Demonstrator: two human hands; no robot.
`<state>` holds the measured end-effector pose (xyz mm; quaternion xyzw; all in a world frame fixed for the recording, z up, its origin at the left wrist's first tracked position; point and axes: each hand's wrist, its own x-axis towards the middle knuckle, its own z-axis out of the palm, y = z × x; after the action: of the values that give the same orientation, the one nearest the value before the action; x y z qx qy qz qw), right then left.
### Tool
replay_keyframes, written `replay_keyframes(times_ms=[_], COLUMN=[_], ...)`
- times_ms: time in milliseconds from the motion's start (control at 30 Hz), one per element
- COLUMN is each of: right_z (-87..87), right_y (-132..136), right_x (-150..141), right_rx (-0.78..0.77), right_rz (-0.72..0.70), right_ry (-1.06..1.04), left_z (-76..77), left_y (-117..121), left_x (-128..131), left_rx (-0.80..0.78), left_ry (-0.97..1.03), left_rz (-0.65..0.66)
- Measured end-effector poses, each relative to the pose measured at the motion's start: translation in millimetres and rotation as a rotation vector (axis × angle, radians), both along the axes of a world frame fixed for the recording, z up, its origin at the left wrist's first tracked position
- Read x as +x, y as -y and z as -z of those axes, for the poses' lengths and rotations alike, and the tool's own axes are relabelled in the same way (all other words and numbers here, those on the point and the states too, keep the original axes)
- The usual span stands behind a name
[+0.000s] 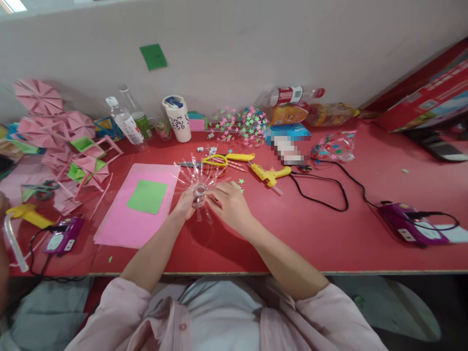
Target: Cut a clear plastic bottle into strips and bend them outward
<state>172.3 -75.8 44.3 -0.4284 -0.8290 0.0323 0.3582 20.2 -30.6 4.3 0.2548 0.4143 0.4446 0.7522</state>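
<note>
Between my hands is a clear plastic bottle top (200,191), cut into thin strips that spread outward around its ring-shaped neck. My left hand (186,202) grips it from the left, its fingers closed on the neck's side. From the right, my right hand (231,204) pinches at the neck or a strip; the fingertips partly hide the contact. Just beyond the strips lie yellow-handled scissors (215,161) and a yellow utility knife (241,157). A yellow glue gun (269,174) rests to the right of my right hand, and small green stars (239,183) are scattered beside it.
Pink paper sheets (120,214) with a green square (148,197) lie at left. Folded pink paper shapes (54,126), bottles (126,122) and a white cup (178,119) stand behind. A black cord (329,181) and a purple power strip (411,224) lie right. Someone's arm (3,253) shows far left.
</note>
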Motion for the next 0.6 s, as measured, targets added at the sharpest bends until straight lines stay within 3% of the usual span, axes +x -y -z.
replay_keyframes(times_ms=[400,600], right_z=[-8.1,-10.5], right_y=[3.7,0.1], right_x=[1.7,8.3], right_rx=[-0.084,-0.137], right_rz=[-0.066,0.012], right_ry=[-0.144,-0.277], left_z=[-0.8,-4.5], left_y=[-4.0,-3.3], left_x=[-3.3,-7.0], left_rx=[-0.138,-0.102], left_ry=[0.057,0.051], left_rz=[-0.038,0.135])
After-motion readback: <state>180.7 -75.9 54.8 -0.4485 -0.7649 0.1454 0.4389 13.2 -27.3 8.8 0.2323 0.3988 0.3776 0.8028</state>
